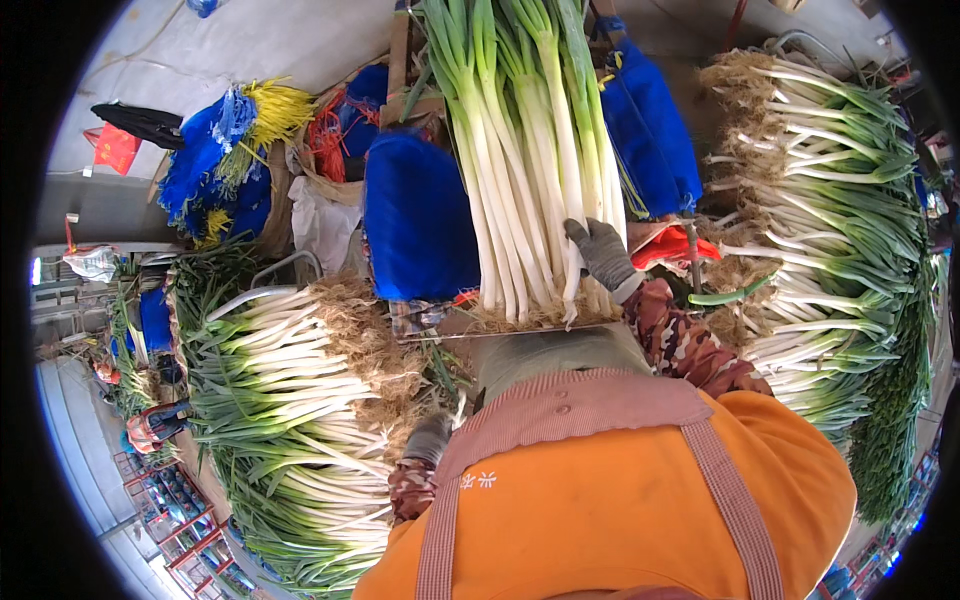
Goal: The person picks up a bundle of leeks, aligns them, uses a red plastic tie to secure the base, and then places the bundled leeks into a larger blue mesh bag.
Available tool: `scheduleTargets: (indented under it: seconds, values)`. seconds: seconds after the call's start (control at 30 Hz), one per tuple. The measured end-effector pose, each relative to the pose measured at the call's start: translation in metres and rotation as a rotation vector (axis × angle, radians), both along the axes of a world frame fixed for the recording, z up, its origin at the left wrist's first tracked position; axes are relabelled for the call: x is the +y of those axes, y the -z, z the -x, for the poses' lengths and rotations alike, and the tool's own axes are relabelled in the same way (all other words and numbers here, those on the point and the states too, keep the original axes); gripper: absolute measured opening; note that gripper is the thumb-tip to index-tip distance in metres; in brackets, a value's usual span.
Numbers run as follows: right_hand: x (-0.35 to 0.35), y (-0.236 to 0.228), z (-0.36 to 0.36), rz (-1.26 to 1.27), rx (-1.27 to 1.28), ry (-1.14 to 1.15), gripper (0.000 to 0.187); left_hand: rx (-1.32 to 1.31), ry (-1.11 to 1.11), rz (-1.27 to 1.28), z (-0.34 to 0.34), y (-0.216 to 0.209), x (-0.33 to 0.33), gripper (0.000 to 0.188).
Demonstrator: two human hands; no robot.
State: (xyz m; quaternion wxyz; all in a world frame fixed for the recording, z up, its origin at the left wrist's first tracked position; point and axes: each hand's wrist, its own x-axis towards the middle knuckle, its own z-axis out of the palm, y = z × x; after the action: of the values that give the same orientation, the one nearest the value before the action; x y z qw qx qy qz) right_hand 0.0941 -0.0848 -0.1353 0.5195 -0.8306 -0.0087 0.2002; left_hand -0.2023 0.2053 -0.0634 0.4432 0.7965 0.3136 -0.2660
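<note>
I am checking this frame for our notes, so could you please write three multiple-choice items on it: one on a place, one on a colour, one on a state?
1. Where does the right hand rest?
A. on the middle leek bundle
B. on a red cloth
C. on the floor

2. What colour is the apron?
A. green
B. orange
C. white

3. How do the leeks in the left pile lie?
A. chopped in pieces
B. standing upright
C. stacked whole, roots on

Answers: 1 A, the gloved fingers lie on the white stalks; 2 B, orange cloth with checked straps; 3 C, whole stalks lie with brown roots to one side.
</note>
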Motion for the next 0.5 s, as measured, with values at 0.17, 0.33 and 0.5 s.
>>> scheduleTargets:
  seconds: [0.17, 0.33, 0.5]
  values:
    - [0.008, -0.02, 0.008, -0.147, 0.138, 0.303, 0.047, -0.073, 0.34, -0.331, -0.042, -0.028, -0.003, 0.025]
    - [0.009, -0.008, 0.008, 0.129, -0.122, 0.232, 0.046, -0.391, 0.286, 0.141, -0.189, -0.025, -0.085, 0.05]
    - [0.008, -0.042, -0.008, 0.541, -0.728, 0.12, 0.036, -0.307, 0.614, -0.024, -0.231, 0.056, -0.125, 0.056]
